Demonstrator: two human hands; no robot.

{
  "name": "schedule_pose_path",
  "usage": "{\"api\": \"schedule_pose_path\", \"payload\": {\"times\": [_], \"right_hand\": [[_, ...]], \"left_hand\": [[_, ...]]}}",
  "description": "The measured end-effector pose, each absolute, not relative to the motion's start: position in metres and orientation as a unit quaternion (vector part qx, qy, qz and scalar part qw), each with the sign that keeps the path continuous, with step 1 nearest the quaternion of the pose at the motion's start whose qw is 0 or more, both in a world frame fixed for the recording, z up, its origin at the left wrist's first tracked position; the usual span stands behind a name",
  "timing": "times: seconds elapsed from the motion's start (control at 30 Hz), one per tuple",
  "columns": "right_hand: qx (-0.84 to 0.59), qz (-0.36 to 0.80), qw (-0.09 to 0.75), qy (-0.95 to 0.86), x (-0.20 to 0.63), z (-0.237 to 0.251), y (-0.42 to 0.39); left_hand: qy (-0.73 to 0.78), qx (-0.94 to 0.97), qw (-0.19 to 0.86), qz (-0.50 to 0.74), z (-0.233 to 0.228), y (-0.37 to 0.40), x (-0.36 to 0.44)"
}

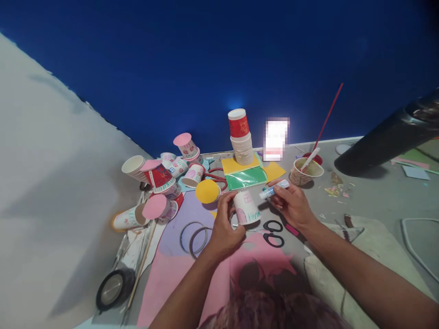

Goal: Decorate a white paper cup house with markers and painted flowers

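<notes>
A deep blue wall [219,59] fills the upper part of the view, and a pale wall [44,192] slants down the left side. Below them lies a grey floor [377,196] strewn with craft material. A wide black tube [387,137] reaches in from the right edge. Pink paper [171,283] and a purple sheet [178,214] with two pencilled circles spread out under the person's forearms, and a cream cloth bag [363,256] lies to the right of them.

Against the blue wall a stack of paper cups [242,141] stands on yellow paper [235,165], with a green sheet [247,178] just in front. To the left a heap of decorated cups [164,171] lies tumbled, some capped with pink discs, and a yellow disc [206,191] sits at its near edge. A patterned bowl [305,171] with a stick in it stands to the right of the green sheet. A roll of black tape [113,288] rests near the pale wall, and black scissors [272,233] lie between the two hands.

The left hand [224,228] closes its fingers and thumb around a white paper cup [246,208], which stands upside down on the pink and purple paper and bears a drawn window and a door. The right hand [293,203] pinches a small blue-and-white glue stick [274,188] between fingers and thumb, holding it level, just to the right of the cup's upturned base and not touching it.
</notes>
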State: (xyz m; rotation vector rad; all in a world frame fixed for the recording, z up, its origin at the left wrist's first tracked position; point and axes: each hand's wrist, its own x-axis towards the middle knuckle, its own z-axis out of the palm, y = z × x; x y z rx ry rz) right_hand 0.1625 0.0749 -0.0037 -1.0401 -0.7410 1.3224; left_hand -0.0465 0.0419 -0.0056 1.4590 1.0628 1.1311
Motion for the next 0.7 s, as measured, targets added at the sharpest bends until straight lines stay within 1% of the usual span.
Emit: {"api": "schedule_pose_path", "payload": {"times": [0.2, 0.37, 0.6, 0.67, 0.7], "right_hand": [[-0.444, 0.587, 0.603, -0.309, 0.163, -0.011, 0.076], [-0.434, 0.594, 0.605, -0.304, 0.166, -0.011, 0.078], [-0.434, 0.595, 0.603, -0.306, 0.166, -0.012, 0.078], [-0.438, 0.586, 0.609, -0.307, 0.168, -0.013, 0.08], [-0.44, 0.58, 0.612, -0.308, 0.169, -0.014, 0.081]], "left_hand": [[0.418, 0.493, 0.596, 0.476, -0.008, 0.044, -0.047], [0.404, 0.456, 0.637, 0.472, -0.008, 0.044, -0.048], [0.392, 0.449, 0.641, 0.483, -0.014, 0.046, -0.049], [0.404, 0.482, 0.608, 0.485, -0.017, 0.047, -0.05], [0.421, 0.516, 0.566, 0.486, -0.02, 0.048, -0.05]]}}
